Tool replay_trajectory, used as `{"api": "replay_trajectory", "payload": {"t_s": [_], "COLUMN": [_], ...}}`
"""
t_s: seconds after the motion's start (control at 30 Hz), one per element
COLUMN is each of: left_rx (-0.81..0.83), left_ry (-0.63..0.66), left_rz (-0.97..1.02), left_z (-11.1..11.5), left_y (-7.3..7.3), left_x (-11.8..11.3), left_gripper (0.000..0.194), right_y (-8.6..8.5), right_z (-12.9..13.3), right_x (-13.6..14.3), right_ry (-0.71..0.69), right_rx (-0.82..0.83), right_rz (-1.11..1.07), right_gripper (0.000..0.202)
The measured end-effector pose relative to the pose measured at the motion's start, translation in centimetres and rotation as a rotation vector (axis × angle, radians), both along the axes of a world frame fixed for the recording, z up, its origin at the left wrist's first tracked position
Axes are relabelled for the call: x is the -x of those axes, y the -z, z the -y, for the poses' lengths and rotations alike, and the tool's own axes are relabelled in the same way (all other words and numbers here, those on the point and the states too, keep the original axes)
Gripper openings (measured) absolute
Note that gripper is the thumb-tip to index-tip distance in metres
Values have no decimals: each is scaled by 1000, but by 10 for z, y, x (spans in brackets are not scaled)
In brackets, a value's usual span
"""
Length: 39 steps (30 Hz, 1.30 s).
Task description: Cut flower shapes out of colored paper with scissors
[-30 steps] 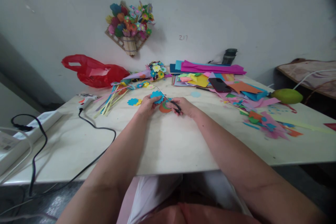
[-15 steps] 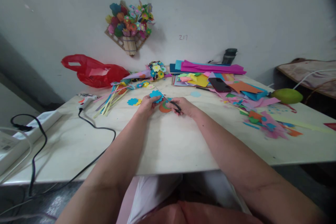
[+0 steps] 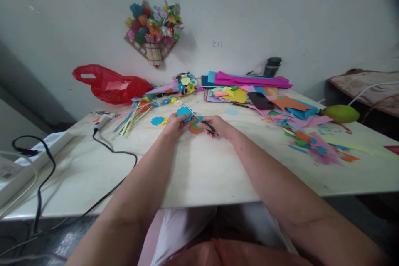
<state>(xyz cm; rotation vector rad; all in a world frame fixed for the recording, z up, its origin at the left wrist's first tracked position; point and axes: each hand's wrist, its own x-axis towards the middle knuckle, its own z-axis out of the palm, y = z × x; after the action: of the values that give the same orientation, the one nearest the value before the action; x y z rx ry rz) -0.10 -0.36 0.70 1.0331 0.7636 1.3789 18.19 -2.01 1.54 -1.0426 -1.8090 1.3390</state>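
Note:
My left hand (image 3: 175,125) pinches a blue paper piece (image 3: 184,112) with a scalloped edge, held above the table. My right hand (image 3: 217,126) is closed round the dark handles of a pair of scissors (image 3: 206,124), whose blades point up and left at the right edge of the blue paper. Under the scissors lie an orange paper disc (image 3: 195,128) and a green piece, partly hidden by my right hand. To the left of my left hand lie a blue paper flower (image 3: 156,121) and a yellow one (image 3: 164,121).
At the left are a red plastic bag (image 3: 114,85), paper strips (image 3: 129,122), a white glue gun (image 3: 102,121) with a black cord, and a power strip (image 3: 52,149). Coloured sheets (image 3: 249,80), a phone (image 3: 260,100), paper scraps (image 3: 321,147) and a green fruit (image 3: 340,113) lie at the right.

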Motion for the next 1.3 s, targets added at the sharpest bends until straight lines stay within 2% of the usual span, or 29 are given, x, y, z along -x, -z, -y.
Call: {"api": "replay_trajectory", "payload": {"t_s": [0.27, 0.63, 1.0, 1.3], "left_rx": [-10, 4, 15, 17], "left_ry": [0, 9, 68, 51], "left_rz": [-16, -4, -83, -105], "left_z": [-2, 1, 1, -3], "left_y": [2, -2, 0, 5], "left_x": [1, 0, 2, 4], "left_gripper": [14, 16, 20, 19], "right_y": [0, 2, 0, 0], "right_z": [-1, -2, 0, -1], "right_x": [1, 1, 0, -2], "right_ry": [2, 8, 26, 30], "right_rx": [0, 28, 22, -2], "right_rz": [2, -6, -30, -33], "right_gripper": [34, 32, 33, 31]}}
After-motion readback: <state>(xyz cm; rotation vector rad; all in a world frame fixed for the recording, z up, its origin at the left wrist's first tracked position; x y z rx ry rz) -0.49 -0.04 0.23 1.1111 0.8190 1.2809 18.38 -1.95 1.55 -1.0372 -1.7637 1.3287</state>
